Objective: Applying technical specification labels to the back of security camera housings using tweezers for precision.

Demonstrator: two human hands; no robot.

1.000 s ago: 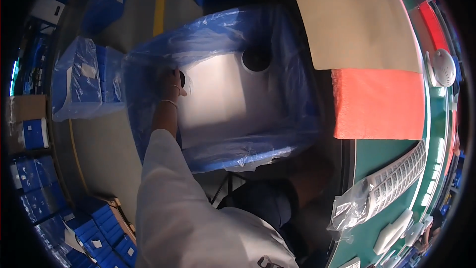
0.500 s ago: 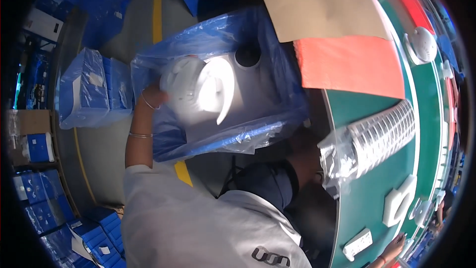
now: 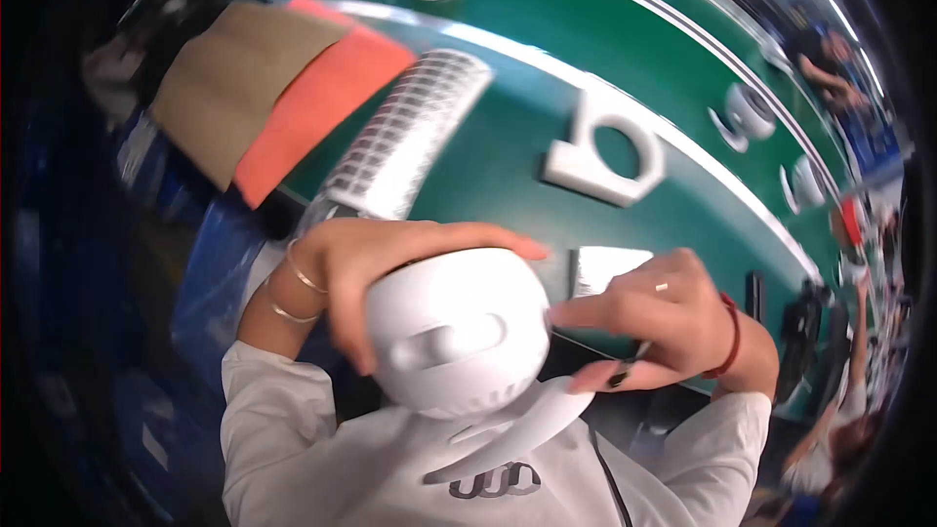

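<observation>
In the head view, the left hand spreads around a smooth, rounded white device with a curved crescent foot, held before the chest beside the green table. The right hand, at its side, pinches a thin, dark-tipped tool, blurred. Beyond lie a holed white block and a grid-patterned roll.

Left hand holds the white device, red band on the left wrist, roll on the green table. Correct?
Not quite: head view shows the red band on the right wrist. Left hand holds the white device, roll on the green table.
</observation>
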